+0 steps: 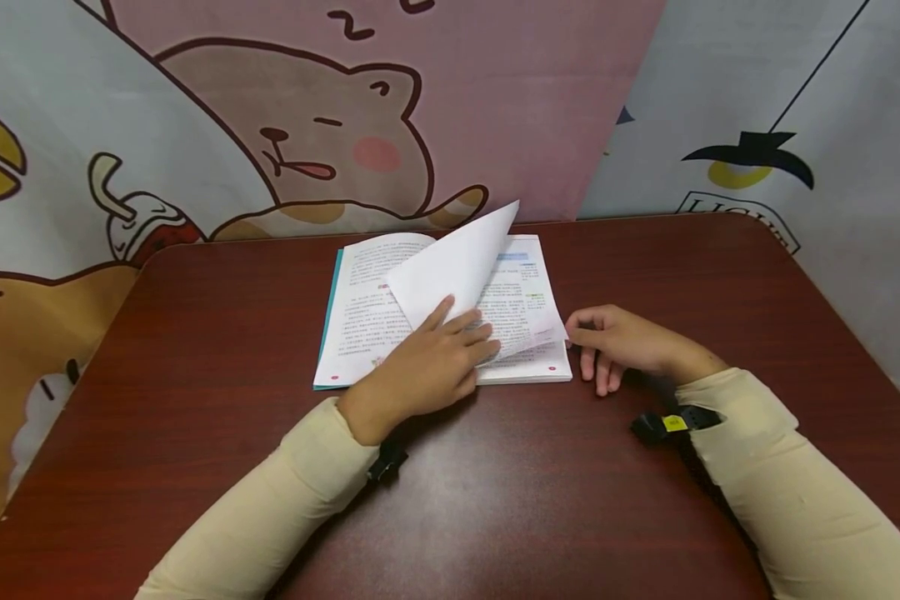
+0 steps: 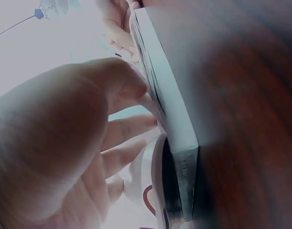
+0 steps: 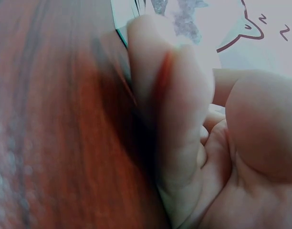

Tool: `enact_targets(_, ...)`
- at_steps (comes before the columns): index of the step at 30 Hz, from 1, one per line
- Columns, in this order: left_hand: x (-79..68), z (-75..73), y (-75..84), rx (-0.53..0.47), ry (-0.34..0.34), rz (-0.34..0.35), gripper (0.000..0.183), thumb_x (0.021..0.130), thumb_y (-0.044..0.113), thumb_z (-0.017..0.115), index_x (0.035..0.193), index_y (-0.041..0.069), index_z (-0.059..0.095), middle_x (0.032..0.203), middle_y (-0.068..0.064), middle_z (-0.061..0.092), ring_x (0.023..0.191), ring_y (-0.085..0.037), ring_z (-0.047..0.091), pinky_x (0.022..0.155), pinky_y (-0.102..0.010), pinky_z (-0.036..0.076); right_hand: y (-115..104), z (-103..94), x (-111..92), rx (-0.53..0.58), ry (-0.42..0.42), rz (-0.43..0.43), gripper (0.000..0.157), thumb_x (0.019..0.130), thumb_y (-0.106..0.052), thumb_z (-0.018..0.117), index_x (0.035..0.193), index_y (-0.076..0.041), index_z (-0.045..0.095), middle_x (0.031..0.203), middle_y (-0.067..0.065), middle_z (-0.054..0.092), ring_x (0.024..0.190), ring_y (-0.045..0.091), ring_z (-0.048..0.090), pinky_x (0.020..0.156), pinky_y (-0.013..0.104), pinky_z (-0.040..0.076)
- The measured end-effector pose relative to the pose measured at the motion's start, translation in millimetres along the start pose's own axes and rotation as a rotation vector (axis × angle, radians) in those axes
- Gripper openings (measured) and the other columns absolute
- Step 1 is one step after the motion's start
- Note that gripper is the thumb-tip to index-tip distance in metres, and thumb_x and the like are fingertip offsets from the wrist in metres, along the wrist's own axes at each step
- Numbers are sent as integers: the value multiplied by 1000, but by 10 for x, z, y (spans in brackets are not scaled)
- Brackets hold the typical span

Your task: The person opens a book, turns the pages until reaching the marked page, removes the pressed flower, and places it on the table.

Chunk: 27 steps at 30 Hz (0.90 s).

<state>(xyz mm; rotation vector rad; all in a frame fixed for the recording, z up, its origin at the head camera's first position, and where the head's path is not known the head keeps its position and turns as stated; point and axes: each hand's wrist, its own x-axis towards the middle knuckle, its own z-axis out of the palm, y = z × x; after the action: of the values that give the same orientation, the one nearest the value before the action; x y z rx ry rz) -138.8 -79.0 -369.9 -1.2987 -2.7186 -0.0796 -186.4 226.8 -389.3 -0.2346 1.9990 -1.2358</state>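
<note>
**A half-raised leaf (image 1: 453, 262) in the softcover textbook (image 1: 371, 304)**

The textbook lies spread on the reddish-brown table (image 1: 450, 500), close to its far edge, in front of the cartoon backdrop (image 1: 285, 125). The leaf stands up over the middle of the book, bent, with its pale side showing and one corner pointing upward.

The left hand (image 1: 431, 362) rests across the lower part of the book. Its fingers are spread apart and almost straight; they touch the raised paper near its foot, and they are not curled around anything. The right hand (image 1: 622, 342) is at the right side of the book, with bent fingers. Its thumb and forefinger come right to the lower corner of the page, but I cannot tell whether they pinch the paper or only lie beside it.

In my judgement, the step in hand is the turning of a page, about halfway done. The next move would call for the left hand to guide the leaf over to the left and smooth it down flat, while the right hand lets the corner go free, so that the paper does not crease.
</note>
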Motion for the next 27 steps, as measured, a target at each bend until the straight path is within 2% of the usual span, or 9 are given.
enact_targets(4,-3,-2,-2,10,11,6,40,91,17,61,131,17,65,135,-4,65,139,-29,49,123,-51,23,2,2,2,8,-2,4,33,108,-29,43,119,1,51,68,12,63,49,24,67,47,37,56)
enact_targets(10,-11,-21,6,13,-7,-30,39,93,19,59,132,17,64,137,-3,63,137,-28,51,120,-55,26,-5,2,1,-2,-5,-2,34,108,-30,43,120,2,51,68,11,63,49,23,67,47,37,56)
enact_targets(16,-19,-19,3,-8,0,-60,38,94,20,61,132,13,64,139,-9,62,133,-35,54,119,-54,30,-12,12,10,-6,12,18,29,107,-28,47,116,-1,51,67,12,64,48,23,67,46,36,55)
enact_targets(20,-17,-15,9,-39,-29,-87,40,96,21,59,135,13,63,142,-10,60,134,-37,54,115,-57,35,-13,15,12,-1,11,19,29,107,-28,47,117,-1,52,68,12,64,48,23,67,46,36,55)
enact_targets(27,-8,-17,24,-48,-83,-129,42,98,24,57,140,17,59,146,-7,57,138,-34,49,111,-65,35,-41,12,-21,6,-1,17,34,108,-29,44,121,2,50,68,12,63,48,23,67,47,36,55)
